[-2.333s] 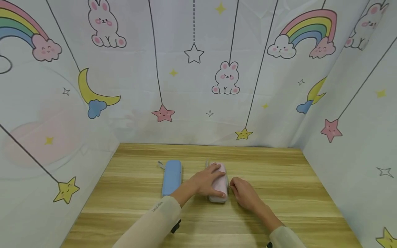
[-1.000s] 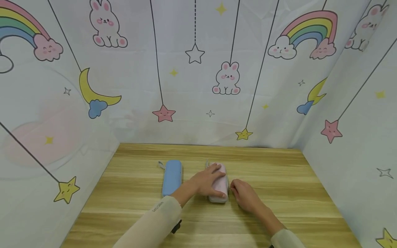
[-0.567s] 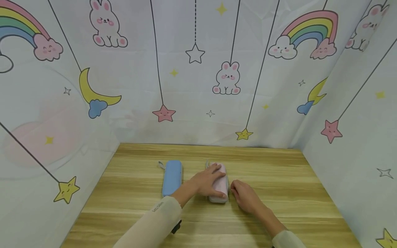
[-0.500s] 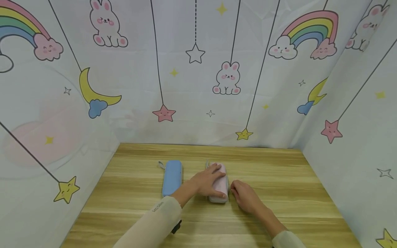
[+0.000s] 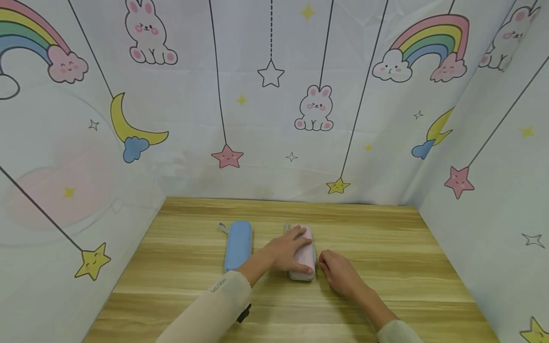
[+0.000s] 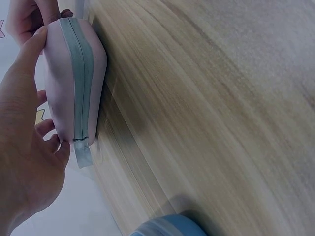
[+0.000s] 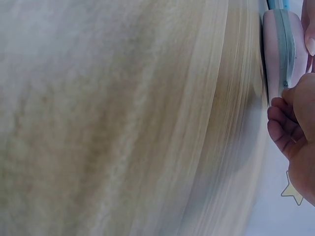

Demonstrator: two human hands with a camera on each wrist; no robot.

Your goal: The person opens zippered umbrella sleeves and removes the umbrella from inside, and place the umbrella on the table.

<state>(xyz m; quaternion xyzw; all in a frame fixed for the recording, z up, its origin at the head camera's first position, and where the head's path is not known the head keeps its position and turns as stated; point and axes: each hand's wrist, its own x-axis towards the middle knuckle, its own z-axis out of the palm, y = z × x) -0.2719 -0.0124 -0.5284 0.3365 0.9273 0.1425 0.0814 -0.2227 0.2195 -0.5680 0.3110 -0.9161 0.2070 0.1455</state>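
Observation:
A pink pencil case (image 5: 305, 257) with a grey-green zipper band (image 6: 81, 73) lies on the table. My left hand (image 5: 285, 252) spreads over its top and grips it, thumb towards the near end. At the case's right side is my right hand (image 5: 340, 271). In the right wrist view its thumb and forefinger pinch at the zipper (image 7: 284, 54), where a small bit of the zipper pull (image 7: 286, 84) shows; the fingertips hide the rest. The other right fingers are curled. A fabric loop (image 6: 83, 155) sticks out from the case's far end.
To the left lies a blue pencil case (image 5: 238, 245) with a grey loop, close to my left forearm. The wooden table (image 5: 386, 247) is bounded at the back and sides by a white curtain (image 5: 266, 176) printed with rabbits, stars and rainbows.

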